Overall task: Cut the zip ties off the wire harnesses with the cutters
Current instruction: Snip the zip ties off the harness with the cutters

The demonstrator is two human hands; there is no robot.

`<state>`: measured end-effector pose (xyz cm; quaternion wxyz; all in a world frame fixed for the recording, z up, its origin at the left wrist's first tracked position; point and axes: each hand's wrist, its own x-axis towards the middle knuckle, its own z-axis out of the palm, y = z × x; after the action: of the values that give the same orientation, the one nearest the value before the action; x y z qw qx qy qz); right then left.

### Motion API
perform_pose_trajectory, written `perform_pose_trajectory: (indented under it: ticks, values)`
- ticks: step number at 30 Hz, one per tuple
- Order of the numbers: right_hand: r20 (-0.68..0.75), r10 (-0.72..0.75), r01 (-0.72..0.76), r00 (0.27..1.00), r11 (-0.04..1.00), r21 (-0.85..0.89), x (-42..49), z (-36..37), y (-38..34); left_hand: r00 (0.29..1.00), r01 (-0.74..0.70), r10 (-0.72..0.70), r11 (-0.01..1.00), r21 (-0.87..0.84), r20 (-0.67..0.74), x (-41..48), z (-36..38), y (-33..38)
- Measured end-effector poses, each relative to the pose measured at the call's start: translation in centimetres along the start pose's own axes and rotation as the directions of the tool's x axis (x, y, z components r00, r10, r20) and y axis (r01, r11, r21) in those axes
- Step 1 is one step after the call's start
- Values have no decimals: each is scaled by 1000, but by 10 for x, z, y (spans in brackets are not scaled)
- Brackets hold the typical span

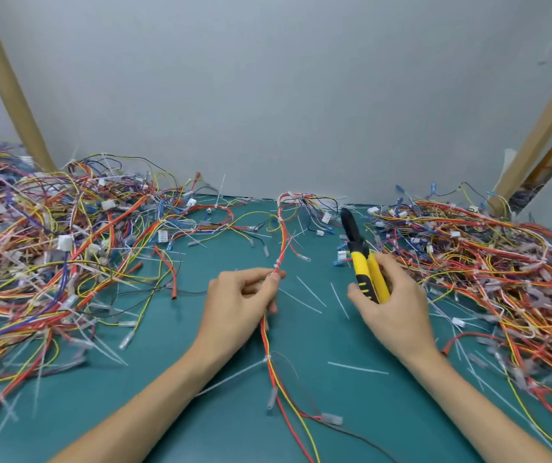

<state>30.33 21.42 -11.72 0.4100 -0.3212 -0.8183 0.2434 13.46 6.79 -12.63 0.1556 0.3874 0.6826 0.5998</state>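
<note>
My left hand (241,299) pinched the harness (282,233) just below 1 zip tie (278,262), presenting it for the cut. Right of the harness, my right hand (398,309) had its fingers wrapped round the cutters (363,264), ready.

The bench (174,412) is a plain teal green. The cutters (360,262) have bright yellow handles with black inserts near their ends and a black head. The harness (264,332) running down the middle is red and orange with thin yellow strands and one black wire, bound by small white zip ties (278,262). Loose tie strips (358,368) on the bench are translucent white. The left pile (50,255) mixes red, orange, yellow, blue, purple and black wires with white connectors. The right pile (488,262) is mostly red, orange and yellow, with blue terminals at its far edge. The far wall (267,95) is pale grey, and the two leaning posts (4,85) are tan.
</note>
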Motion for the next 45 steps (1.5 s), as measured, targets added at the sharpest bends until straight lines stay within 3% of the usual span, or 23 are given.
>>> perform_pose_trajectory:
  ticks: [5, 12, 24, 29, 35, 45]
  values:
    - [115, -60, 81, 992, 978, -192, -7, -2, -7, 988, -51, 78, 980, 190, -136, -4, 0, 3]
    - [262, -240, 324, 935, 877, -355, -18, 1, -16, 984, -32, 90, 940, 338, -156, -4, 0, 0]
    - [277, -255, 353, 927, 843, -407, -20, 3, -18, 991, -70, 114, 886, 459, -69, -7, 2, 2]
    - [264, -257, 350, 930, 843, -409, -21, 5, -18, 972, -160, 232, 784, 599, -44, -9, 3, 5]
    - [247, -231, 316, 941, 862, -395, -25, 7, -22, 962, -197, 273, 702, 684, -4, -13, 3, 8]
    - [250, -220, 309, 943, 858, -410, -23, 9, -21, 961, -184, 274, 701, 689, -23, -13, 2, 12]
